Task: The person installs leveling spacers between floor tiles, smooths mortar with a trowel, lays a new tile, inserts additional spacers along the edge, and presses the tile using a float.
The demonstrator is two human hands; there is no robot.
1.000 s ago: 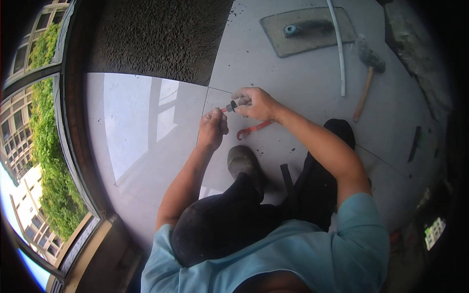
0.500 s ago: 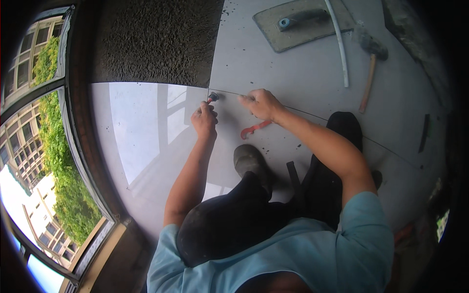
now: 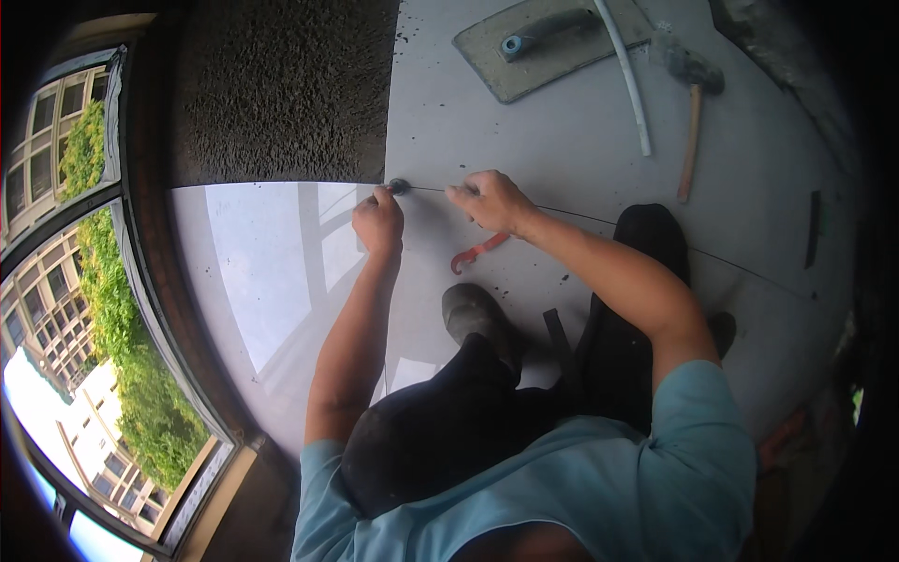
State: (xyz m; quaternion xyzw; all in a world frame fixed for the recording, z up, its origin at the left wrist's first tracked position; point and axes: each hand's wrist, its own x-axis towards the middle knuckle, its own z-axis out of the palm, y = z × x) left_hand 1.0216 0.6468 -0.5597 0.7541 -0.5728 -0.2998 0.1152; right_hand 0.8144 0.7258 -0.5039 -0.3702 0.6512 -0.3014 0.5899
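My left hand (image 3: 378,220) is closed on a small tool with a round black head (image 3: 399,185); its shaft is hidden by my fingers. The head sits at the tile corner, where the joint line (image 3: 426,189) meets the dark mortar bed (image 3: 281,94). To its right, over the same joint, my right hand (image 3: 492,201) is closed with thumb and fingers together; what it pinches, if anything, I cannot make out. Just below that hand a red hooked wrench (image 3: 476,253) lies on the glossy grey tile (image 3: 426,309).
A grey float trowel (image 3: 552,51), a pale tube (image 3: 626,80) and a wooden-handled mallet (image 3: 690,131) lie on the far tiles. My boot (image 3: 475,314) stands below the wrench. Dark strips (image 3: 813,229) lie at the right. A window frame (image 3: 150,300) runs along the left.
My left hand has turned, so the tool's red part no longer shows. The right hand stays closed over the joint. The whole view has shifted slightly.
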